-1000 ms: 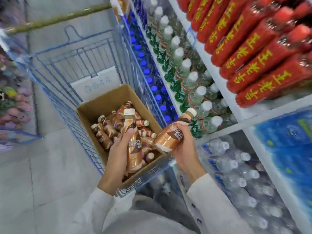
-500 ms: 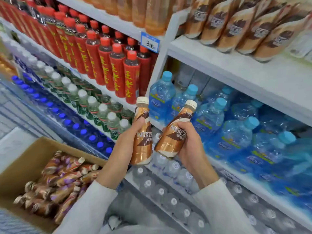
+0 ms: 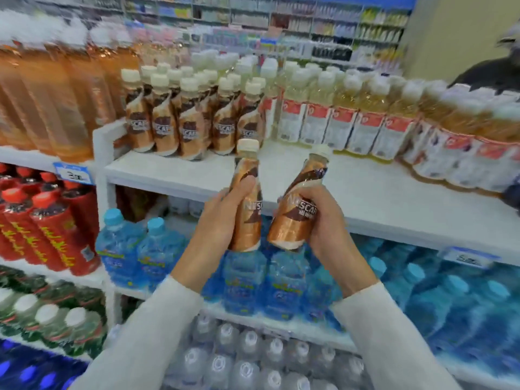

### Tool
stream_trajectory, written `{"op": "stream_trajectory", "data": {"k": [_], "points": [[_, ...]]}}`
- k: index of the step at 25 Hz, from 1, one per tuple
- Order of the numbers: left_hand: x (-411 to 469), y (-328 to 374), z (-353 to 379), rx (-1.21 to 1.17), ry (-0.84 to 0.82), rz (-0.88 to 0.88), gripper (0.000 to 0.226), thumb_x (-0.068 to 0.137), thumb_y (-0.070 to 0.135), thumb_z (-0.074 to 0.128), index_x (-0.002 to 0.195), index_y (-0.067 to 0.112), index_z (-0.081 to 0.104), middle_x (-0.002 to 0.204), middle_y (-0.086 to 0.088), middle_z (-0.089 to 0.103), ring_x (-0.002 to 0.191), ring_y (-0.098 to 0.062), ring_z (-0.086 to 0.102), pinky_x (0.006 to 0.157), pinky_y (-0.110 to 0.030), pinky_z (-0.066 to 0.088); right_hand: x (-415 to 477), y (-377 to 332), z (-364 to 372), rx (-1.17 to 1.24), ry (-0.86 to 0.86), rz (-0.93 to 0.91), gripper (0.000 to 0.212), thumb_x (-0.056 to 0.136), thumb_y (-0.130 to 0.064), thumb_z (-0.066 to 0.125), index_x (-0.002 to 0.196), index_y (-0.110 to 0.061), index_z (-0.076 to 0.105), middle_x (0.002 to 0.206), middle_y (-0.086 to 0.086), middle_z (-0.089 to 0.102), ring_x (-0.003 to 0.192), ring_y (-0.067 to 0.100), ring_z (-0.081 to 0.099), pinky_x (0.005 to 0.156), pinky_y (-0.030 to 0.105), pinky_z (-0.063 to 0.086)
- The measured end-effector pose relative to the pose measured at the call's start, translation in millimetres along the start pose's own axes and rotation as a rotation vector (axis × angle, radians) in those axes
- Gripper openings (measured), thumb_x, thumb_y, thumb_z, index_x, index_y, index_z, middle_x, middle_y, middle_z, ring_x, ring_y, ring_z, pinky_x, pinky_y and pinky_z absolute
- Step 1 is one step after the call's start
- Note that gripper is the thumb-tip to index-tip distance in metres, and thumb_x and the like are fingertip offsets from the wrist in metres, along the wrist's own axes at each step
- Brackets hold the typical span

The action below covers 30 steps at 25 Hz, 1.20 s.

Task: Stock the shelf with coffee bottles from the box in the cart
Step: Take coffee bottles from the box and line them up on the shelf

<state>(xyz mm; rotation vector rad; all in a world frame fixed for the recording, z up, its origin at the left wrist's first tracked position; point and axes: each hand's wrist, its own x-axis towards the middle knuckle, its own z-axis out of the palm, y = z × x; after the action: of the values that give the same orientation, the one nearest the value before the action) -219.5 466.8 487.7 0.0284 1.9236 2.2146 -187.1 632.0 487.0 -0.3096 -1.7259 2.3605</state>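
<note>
The shelf point(image 3: 365, 192) is now filling my view instead of the box, with bare space showing in front of the coffee row point(image 3: 194, 128). My left hand point(image 3: 216, 220) is gripping the left bottle point(image 3: 249, 226) and my right hand point(image 3: 326, 220) is gripping the right bottle point(image 3: 295, 220). Both bottles are hovering just below the shelf, so I judge placing comes next.

shop, stocked drink shelves point(image 3: 365, 190), price tag point(image 3: 73, 173)

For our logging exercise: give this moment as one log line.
left hand: holds left coffee bottle upright | right hand: holds right coffee bottle tilted | shelf: bare space by coffee row | status: neither placed yet
</note>
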Motion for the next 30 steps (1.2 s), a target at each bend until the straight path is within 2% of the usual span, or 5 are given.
{"op": "stream_trajectory", "data": {"k": [4, 11, 19, 24, 30], "points": [[37.6, 36.9, 43.1, 0.093, -0.115, 0.229, 0.038, 0.090, 0.055, 0.066, 0.114, 0.026, 0.070, 0.095, 0.016, 0.077, 0.084, 0.002, 0.072, 0.070, -0.015, 0.052, 31.5, -47.5, -14.0, -0.107, 0.040, -0.191, 0.036, 0.067, -0.036, 0.071, 0.095, -0.015, 0.060, 0.103, 0.018, 0.063, 0.101, 0.035, 0.065, 0.097, 0.058, 0.051], [90.0, 27.1, 58.2, 0.267, -0.158, 0.434, 0.069, 0.094, 0.057, 0.060, 0.154, 0.033, 0.035, 0.137, 0.017, 0.060, 0.125, -0.001, 0.055, 0.105, -0.023, 0.042, 60.1, -53.1, -20.4, -0.377, 0.021, -0.343, 0.034, 0.081, -0.022, 0.062, 0.113, -0.033, 0.057, 0.104, -0.005, 0.067, 0.102, 0.015, 0.064, 0.089, 0.035, 0.051], [90.5, 10.3, 47.0, 0.269, -0.198, 0.375, 0.052, 0.088, 0.059, 0.067, 0.133, 0.037, 0.055, 0.116, 0.022, 0.069, 0.109, 0.005, 0.063, 0.103, -0.032, 0.050, 59.7, -31.4, -35.0, -0.471, -0.033, -0.336, 0.043, 0.090, -0.031, 0.069, 0.129, -0.039, 0.053, 0.122, -0.014, 0.067, 0.115, 0.003, 0.063, 0.103, 0.035, 0.050], [102.7, 7.6, 26.4, 0.311, -0.358, 0.368, 0.059, 0.089, 0.005, 0.073, 0.136, 0.028, 0.047, 0.120, 0.016, 0.064, 0.106, 0.009, 0.064, 0.091, -0.013, 0.051, 39.4, -12.9, -36.0, -0.665, 0.247, -0.347, 0.079, 0.075, -0.043, 0.086, 0.139, -0.030, 0.043, 0.130, -0.014, 0.059, 0.114, 0.004, 0.060, 0.097, 0.029, 0.052], [103.2, 3.3, 27.3, 0.395, -0.258, 0.410, 0.062, 0.078, 0.010, 0.085, 0.130, 0.026, 0.056, 0.115, 0.019, 0.066, 0.107, 0.007, 0.062, 0.097, -0.019, 0.051, 43.7, -2.7, -26.9, -0.744, 0.380, -0.426, 0.064, 0.072, -0.039, 0.088, 0.125, -0.031, 0.053, 0.118, -0.011, 0.063, 0.106, 0.006, 0.062, 0.093, 0.030, 0.054]]}}
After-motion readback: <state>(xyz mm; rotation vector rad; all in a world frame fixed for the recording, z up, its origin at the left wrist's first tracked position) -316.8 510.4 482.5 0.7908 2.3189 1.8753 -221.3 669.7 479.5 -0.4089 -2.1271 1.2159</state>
